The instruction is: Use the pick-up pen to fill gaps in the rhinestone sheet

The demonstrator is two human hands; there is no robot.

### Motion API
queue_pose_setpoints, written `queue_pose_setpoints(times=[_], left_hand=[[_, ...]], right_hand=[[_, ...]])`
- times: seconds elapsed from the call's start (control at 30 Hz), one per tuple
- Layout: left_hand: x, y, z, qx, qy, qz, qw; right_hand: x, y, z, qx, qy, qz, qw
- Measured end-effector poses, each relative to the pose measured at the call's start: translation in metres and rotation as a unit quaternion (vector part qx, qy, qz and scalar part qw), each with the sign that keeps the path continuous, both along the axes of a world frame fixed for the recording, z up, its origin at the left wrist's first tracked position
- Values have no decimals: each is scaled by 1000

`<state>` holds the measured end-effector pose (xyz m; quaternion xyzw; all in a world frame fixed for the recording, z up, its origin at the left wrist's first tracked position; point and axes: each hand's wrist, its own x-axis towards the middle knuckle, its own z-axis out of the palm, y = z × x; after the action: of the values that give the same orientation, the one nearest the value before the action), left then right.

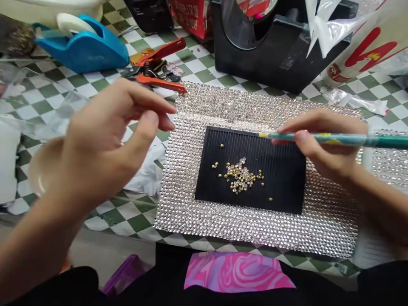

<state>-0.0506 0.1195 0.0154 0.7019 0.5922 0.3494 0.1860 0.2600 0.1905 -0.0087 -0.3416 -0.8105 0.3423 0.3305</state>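
Observation:
My right hand point(318, 144) is shut on a teal pick-up pencil point(338, 139), and the pencil's yellow tip rests near the top edge of a black ribbed mat point(274, 170). Gold and clear rhinestones point(240, 177) lie in a loose cluster on the mat, with several strays around them. A sheet of silver rhinestones point(178, 204) lies under the mat and extends past it on all sides. My left hand point(108, 140) is raised and blurred to the left of the sheet, with its fingers curled apart and nothing visible in them.
A cream dish point(43, 165) sits partly behind my left hand. Orange-handled pliers point(156, 63) lie on keys, near a blue tape dispenser point(83, 49) and a black tape dispenser point(274, 46). A plastic bag point(360, 46) stands at the back right. A pink patterned pouch point(236, 272) lies at the front.

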Motion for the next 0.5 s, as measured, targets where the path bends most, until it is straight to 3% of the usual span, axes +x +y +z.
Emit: queue_pose_setpoints(times=[0.13, 0.3, 0.5], left_hand=[[8, -4, -20, 38, 26, 9, 999], [16, 11, -36, 58, 54, 10, 997], [6, 7, -50, 67, 127, 36, 989]], right_hand=[[-8, -14, 6, 5, -80, 98, 992], [-14, -15, 2, 27, -86, 109, 990], [-18, -12, 6, 10, -75, 164, 984]])
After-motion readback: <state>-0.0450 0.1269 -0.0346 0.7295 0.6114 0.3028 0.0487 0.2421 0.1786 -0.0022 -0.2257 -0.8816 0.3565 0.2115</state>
